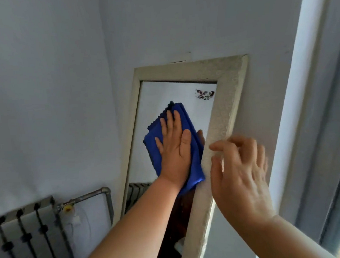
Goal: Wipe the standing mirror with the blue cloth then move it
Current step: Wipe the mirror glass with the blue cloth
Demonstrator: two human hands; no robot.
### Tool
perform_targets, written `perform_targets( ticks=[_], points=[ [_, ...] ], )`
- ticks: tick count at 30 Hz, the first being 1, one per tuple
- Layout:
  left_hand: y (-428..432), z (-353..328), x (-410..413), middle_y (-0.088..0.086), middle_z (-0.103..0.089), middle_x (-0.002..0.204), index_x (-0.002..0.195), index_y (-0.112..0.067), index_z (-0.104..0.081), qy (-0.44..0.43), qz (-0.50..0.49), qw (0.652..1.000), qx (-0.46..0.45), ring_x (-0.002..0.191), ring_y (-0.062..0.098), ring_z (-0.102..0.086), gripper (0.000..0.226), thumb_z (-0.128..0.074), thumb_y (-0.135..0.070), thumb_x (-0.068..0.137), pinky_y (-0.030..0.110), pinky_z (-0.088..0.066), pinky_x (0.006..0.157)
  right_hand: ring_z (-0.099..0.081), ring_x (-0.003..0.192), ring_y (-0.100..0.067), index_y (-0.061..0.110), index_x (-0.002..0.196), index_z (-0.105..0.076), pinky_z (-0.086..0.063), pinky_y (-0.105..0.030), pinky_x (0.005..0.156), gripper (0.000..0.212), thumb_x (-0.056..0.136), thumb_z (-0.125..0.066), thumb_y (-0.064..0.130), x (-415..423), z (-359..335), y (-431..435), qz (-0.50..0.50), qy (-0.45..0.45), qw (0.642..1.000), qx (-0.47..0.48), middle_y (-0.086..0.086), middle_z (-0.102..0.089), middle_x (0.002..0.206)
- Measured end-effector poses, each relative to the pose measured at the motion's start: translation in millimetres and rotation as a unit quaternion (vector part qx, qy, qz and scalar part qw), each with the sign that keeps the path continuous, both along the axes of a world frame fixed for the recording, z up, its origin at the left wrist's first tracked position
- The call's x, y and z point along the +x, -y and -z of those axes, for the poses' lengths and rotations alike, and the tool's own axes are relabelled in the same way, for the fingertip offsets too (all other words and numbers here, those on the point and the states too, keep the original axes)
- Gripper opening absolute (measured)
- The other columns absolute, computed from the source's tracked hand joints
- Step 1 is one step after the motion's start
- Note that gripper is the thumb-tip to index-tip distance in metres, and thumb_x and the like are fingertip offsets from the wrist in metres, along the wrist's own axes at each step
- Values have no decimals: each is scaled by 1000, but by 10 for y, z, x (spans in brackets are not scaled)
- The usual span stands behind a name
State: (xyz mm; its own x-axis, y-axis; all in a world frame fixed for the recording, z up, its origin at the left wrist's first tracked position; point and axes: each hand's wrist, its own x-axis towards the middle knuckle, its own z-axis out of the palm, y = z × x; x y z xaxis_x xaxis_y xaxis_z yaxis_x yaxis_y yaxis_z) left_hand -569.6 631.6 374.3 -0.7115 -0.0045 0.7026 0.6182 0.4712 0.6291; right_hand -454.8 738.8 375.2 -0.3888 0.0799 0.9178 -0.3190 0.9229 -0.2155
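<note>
The left hand [174, 149] presses flat, fingers straight, on the blue cloth [196, 161] against the glass of the mirror [224, 107] by the wall [59, 97], while the right hand [243, 176] hovers loose-fingered at its frame, holding nothing.

Both forearms are bare and lifted, reaching up and away from the body. The left arm comes in from the lower left and runs up at a slant, wrist nearly straight. The left hand [174, 147] lies flat, palm down, with the fingers straight and slightly spread and the thumb out to the right, pressing on the blue cloth [196, 159]. The right arm enters from the lower right corner. The right hand [241, 176] is raised with its back to the viewer, its fingers loosely bent and blurred, the fingertips at the edge of the mirror frame [224, 103]. Whether they touch the frame is not clear. This hand holds nothing.
</note>
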Motion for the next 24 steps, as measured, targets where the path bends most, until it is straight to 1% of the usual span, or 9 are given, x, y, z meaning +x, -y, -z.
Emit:
perform_targets(
  ticks=[2,5,8,12,15,18,20,21,24],
  points=[
    [62,-183,-144,-29,15,152,131,-63,14,-23,-4,1000,-9,144,-3,17,44,-3,-60,91,46,15,118,-40,122,-31,10,118,-60,-36,-48,99,43,78,-64,-4,-72,62,42,-8,-24,1000,19,-11,-43,129],
    [215,-309,-403,-23,10,157,137,-56,9,-29,-28,999,-21,145,0,14,48,-6,-59,92,50,13,117,-13,146,-39,4,141,-43,-19,-58,113,64,81,-64,-2,-158,134,99,22,3,998,63,-19,-21,156],
    [390,-200,-577,-11,7,162,145,-47,4,27,-52,998,20,147,6,11,51,-12,-53,96,57,10,116,2,147,-41,6,149,-32,-10,-61,114,69,88,-63,12,-209,164,126,66,47,991,105,-13,-4,161],
    [411,69,-471,-8,11,162,143,-51,7,136,-73,982,112,149,13,13,47,-15,-49,102,60,10,115,6,146,-43,14,150,-31,-7,-63,113,65,92,-49,38,-217,140,180,81,89,988,91,-7,1,163],
    [172,115,-214,-23,22,156,142,-58,11,34,-26,998,40,145,6,23,48,-9,-57,98,49,21,113,9,146,-43,21,151,-27,-10,-65,112,64,93,-40,45,-210,121,240,98,99,987,75,-3,5,163],
    [121,-225,-289,-32,21,153,144,-57,4,-126,64,987,-77,144,3,23,47,-8,-53,99,33,30,107,11,146,-42,21,152,-28,-8,-64,112,61,95,-39,39,-226,103,316,101,101,988,53,-3,5,163],
    [285,-463,-560,-26,14,155,145,-52,-1,-165,54,979,-111,146,6,17,47,-13,-47,100,40,25,112,11,146,-41,15,150,-32,-7,-64,113,59,94,-39,33,-244,90,350,107,96,989,42,-6,0,163],
    [396,-520,-732,-20,10,157,147,-46,-3,-153,25,982,-109,147,8,14,47,-15,-43,101,47,18,115,12,146,-40,13,150,-32,-5,-63,114,60,93,-41,28,-253,89,359,111,93,989,39,-7,-1,163],
    [690,-456,-1116,-4,2,163,152,-33,-5,-11,-75,997,-18,149,14,5,49,-21,-30,105,60,3,116,15,146,-35,9,151,-28,-1,-58,116,66,89,-48,17,-260,79,357,138,91,985,55,-7,-3,162]
  ],
)
